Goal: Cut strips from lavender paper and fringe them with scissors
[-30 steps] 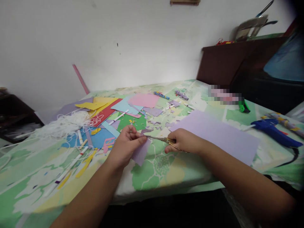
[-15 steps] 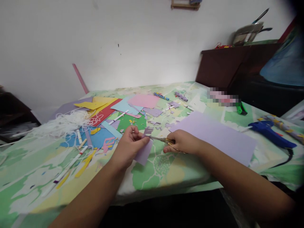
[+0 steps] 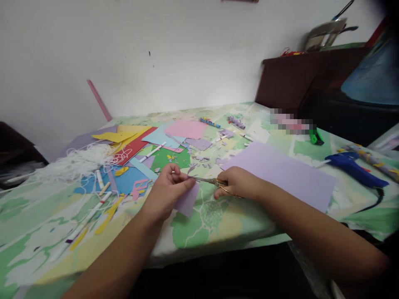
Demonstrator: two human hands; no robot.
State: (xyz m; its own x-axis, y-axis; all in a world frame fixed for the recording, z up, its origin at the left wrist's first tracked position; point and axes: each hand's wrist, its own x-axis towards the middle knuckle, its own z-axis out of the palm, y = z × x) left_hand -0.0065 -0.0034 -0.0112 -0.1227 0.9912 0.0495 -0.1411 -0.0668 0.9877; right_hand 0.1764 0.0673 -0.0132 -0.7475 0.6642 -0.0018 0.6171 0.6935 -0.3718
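Over a patterned tablecloth [image 3: 218,236], the left hand [image 3: 166,189] pinches lilac paper [image 3: 188,201], its fringe [image 3: 191,167] showing narrower than before; the right hand [image 3: 241,181] grips scissors [image 3: 211,180].

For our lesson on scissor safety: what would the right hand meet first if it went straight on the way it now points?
Leading with the scissors, the right hand would probably first meet the purple paper piece pinched in the left hand, though depth there is hard to judge.

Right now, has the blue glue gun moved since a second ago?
No: judged against the patterned tablecloth, the blue glue gun lies in the same place.
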